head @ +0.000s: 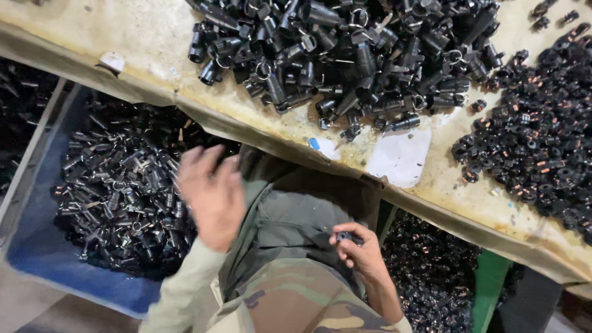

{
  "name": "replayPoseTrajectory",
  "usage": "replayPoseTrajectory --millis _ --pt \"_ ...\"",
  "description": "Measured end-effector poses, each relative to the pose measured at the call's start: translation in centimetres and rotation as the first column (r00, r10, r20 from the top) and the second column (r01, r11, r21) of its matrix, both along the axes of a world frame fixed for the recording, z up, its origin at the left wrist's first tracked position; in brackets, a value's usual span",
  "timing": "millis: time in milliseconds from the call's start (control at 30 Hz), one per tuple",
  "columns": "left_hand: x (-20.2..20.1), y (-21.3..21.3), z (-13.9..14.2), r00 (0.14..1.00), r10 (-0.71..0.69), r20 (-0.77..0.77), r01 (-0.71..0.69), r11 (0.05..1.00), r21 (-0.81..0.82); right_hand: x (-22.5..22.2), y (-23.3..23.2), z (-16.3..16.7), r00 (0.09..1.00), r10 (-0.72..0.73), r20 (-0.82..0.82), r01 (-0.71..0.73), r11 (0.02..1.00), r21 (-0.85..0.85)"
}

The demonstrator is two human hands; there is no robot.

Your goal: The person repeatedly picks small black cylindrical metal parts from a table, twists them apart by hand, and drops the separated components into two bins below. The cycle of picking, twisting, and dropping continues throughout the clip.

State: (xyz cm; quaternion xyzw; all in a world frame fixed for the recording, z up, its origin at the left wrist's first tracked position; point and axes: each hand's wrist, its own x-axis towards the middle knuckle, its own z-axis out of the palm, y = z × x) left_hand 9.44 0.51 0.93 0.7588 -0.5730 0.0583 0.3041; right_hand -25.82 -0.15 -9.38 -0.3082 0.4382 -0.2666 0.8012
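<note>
My left hand (211, 196) hovers, blurred, with fingers spread and nothing in it, over the right edge of a blue bin (37, 246) heaped with small black plastic parts (117, 197). My right hand (364, 254) rests over my lap, its fingers closed on one small black part (345, 237). A big heap of black cylindrical parts with metal rings (351, 58) lies on the worn tabletop (148, 43) above my hands.
A second heap of small black pieces with copper spots (536, 135) lies at the table's right. A white patch (401, 157) marks the table edge. Under the table sit more black parts (425, 271) and a green container edge (490, 280).
</note>
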Motion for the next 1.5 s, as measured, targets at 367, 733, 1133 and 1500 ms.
replayPoseTrajectory --millis 367,733,1133,1500 --pt "6.2 -16.5 4.0 0.69 -0.601 0.403 0.631 0.772 0.07 1.0 0.4 2.0 0.982 -0.105 0.155 0.103 0.994 0.021" --pt "-5.4 -7.4 0.3 0.139 -0.684 -0.716 0.899 0.39 -0.198 0.8 1.0 1.3 0.993 -0.119 -0.021 0.116 0.984 -0.135" --pt "-7.3 -1.9 -2.8 0.23 -0.61 -0.758 0.765 0.595 -0.247 5.0 -6.0 8.5 0.857 0.047 -0.514 -0.354 0.778 -0.519" --pt "-6.8 0.6 -3.3 0.281 -0.574 -0.769 0.766 0.617 -0.181 5.8 -5.1 6.8 0.91 0.125 -0.396 -0.403 0.496 -0.769"
